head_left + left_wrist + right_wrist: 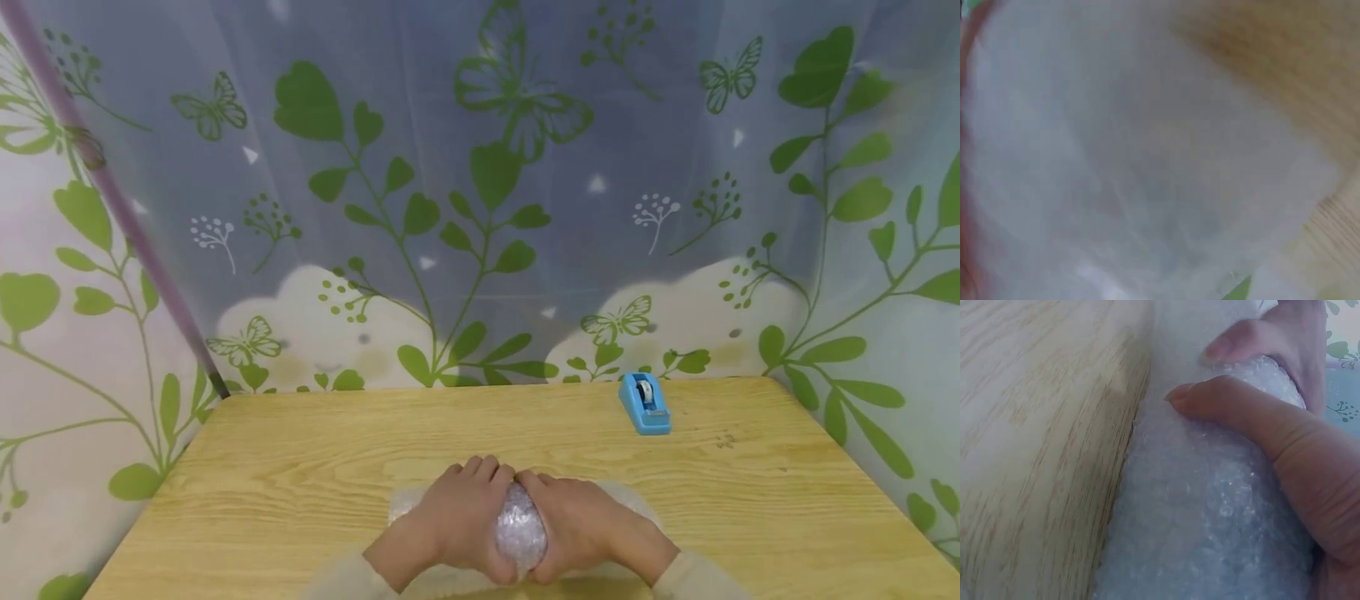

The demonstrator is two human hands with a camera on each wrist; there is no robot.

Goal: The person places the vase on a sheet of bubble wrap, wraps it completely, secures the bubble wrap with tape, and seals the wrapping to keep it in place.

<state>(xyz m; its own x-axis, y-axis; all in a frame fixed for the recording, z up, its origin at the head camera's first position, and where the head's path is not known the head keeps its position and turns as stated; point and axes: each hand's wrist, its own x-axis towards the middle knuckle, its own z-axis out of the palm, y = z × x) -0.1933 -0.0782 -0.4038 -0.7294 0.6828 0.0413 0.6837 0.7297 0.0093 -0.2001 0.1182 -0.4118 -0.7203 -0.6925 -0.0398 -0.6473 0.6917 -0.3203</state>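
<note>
A roll of clear bubble wrap [521, 529] lies crosswise near the front of the table, its ends showing past both wrists. My left hand [465, 518] grips it just left of its middle, fingers over the far side and thumb on the near side. My right hand [583, 521] holds it the same way just to the right. In the right wrist view, both thumbs press on the bubble wrap [1210, 506], close together but apart. Blurred bubble wrap [1147, 156] fills most of the left wrist view. What lies inside the roll is hidden.
A blue tape dispenser [645, 404] with a roll of tape stands toward the back right of the wooden table [337, 442]. Behind the table hangs a curtain [405, 208] printed with leaves and butterflies, and similar patterned cloth closes both sides.
</note>
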